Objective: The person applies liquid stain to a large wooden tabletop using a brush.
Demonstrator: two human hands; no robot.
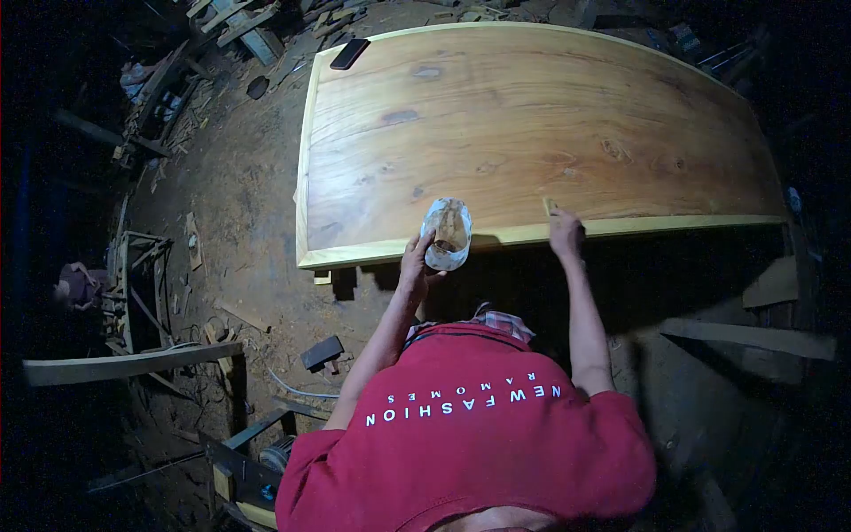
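My left hand [417, 264] is wrapped around the side of a cut-open whitish plastic container [449, 213], which has brown residue inside. It is held at the near edge of a large wooden panel [496, 115] with a pale border. Further right, my right hand [567, 235] has its fingers closed on a small yellowish flat piece [550, 206], its tip at the panel's surface near the front border. Whether that piece is wood or sponge cannot be made out. Darker patches and knots mark the panel.
A dark phone [350, 54] lies at the panel's far left corner. Wooden beams [133, 362] stick out at left and right. On the dirt floor are a dark block [322, 352], a pale cable [297, 388] and wood scraps. A person [81, 285] is at the far left.
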